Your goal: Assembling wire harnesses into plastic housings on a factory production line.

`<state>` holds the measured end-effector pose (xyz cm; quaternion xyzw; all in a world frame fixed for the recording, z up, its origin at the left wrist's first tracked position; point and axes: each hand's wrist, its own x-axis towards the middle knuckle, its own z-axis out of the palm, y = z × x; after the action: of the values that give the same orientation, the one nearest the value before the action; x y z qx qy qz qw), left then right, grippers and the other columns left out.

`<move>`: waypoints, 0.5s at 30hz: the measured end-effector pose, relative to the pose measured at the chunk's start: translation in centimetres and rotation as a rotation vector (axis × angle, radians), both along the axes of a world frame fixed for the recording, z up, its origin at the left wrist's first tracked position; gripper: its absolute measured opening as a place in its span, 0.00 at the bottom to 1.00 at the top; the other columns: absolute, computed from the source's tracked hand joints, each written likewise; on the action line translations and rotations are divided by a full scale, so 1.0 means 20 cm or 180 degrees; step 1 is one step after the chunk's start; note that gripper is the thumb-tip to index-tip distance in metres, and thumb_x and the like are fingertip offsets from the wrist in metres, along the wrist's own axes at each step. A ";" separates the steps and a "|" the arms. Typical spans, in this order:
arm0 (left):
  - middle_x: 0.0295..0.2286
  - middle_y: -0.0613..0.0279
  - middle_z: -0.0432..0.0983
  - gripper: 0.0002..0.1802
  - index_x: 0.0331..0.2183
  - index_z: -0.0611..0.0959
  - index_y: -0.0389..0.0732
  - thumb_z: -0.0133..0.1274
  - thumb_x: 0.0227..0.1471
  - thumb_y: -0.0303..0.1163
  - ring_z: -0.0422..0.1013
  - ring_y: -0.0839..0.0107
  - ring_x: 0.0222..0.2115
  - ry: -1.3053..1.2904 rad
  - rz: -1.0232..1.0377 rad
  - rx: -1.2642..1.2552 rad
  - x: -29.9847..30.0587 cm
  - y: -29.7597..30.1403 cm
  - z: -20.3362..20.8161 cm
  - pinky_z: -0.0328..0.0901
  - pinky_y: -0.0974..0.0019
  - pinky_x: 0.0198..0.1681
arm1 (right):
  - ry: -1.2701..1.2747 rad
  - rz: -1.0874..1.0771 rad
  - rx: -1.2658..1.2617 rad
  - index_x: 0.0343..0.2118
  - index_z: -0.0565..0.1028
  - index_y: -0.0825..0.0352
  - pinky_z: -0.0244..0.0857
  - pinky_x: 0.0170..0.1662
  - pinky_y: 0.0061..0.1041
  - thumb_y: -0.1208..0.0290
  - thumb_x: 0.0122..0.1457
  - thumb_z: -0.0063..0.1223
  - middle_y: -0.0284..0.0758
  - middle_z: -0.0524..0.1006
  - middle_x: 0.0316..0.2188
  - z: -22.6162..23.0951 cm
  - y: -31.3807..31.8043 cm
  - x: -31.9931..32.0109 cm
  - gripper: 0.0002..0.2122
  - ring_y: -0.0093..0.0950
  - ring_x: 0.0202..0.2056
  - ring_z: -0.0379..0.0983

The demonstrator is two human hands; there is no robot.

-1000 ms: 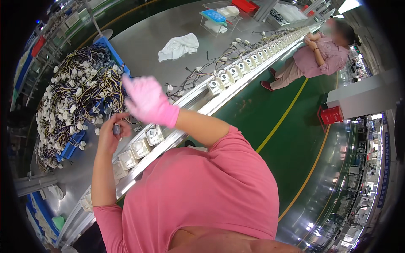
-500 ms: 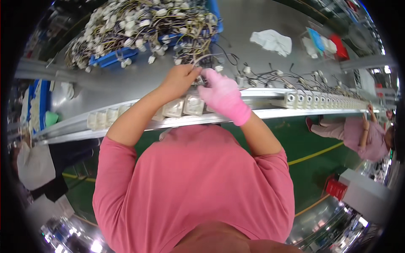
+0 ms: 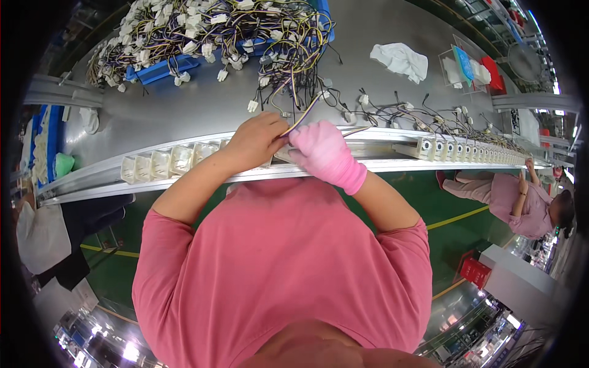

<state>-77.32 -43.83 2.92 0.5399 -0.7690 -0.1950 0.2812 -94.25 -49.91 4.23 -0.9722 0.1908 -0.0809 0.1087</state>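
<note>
My bare left hand (image 3: 257,140) and my pink-gloved right hand (image 3: 327,150) meet over the metal rail (image 3: 380,165). Both have their fingers closed on a wire harness (image 3: 305,115), whose yellow and dark wires run up between them. Its lower end is hidden by my fingers. Beneath and left of my left hand, clear-white plastic housings (image 3: 181,159) stand in a row in the rail; part of the row is covered by my hands and forearm. Just beyond my hands, loose wires with white connectors (image 3: 253,105) hang from a large pile.
A blue bin (image 3: 162,71) overflows with harnesses at the far left. More wires (image 3: 423,116) lie along the rail to the right, behind a row of white housings (image 3: 451,149). A white cloth (image 3: 400,61) rests on the metal table. Another person (image 3: 531,199) works at far right.
Both hands have come slightly nearer to me, drawing the harness wires out from the pile. My left fingers have bent further around the wires.
</note>
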 end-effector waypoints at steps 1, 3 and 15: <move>0.23 0.58 0.65 0.06 0.26 0.73 0.40 0.51 0.41 0.29 0.65 0.58 0.29 0.0029 0.0045 0.0094 0.00 0.01 -0.01 0.60 0.59 0.30 | 0.0148 0.0024 -0.0103 0.22 0.68 0.63 0.59 0.26 0.30 0.64 0.43 0.52 0.34 0.70 0.17 -0.01 0.01 0.01 0.09 0.32 0.23 0.68; 0.24 0.58 0.65 0.07 0.26 0.73 0.40 0.51 0.40 0.28 0.64 0.59 0.30 0.0069 0.0057 0.0201 0.00 0.00 -0.02 0.60 0.59 0.31 | 0.0310 0.0016 -0.0191 0.22 0.67 0.63 0.58 0.24 0.30 0.64 0.41 0.54 0.33 0.68 0.17 -0.02 0.00 0.01 0.10 0.32 0.22 0.67; 0.22 0.53 0.63 0.07 0.24 0.69 0.37 0.48 0.36 0.23 0.63 0.54 0.24 0.0379 0.0141 0.0968 0.00 -0.02 -0.03 0.59 0.60 0.28 | 0.0010 -0.0521 -0.0590 0.24 0.71 0.62 0.59 0.31 0.26 0.70 0.44 0.44 0.32 0.70 0.23 -0.08 0.13 0.00 0.05 0.27 0.30 0.68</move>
<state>-77.41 -44.32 2.36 0.5805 -0.7006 -0.3345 0.2456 -94.26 -47.36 2.61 -0.9594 0.2613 -0.1052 0.0110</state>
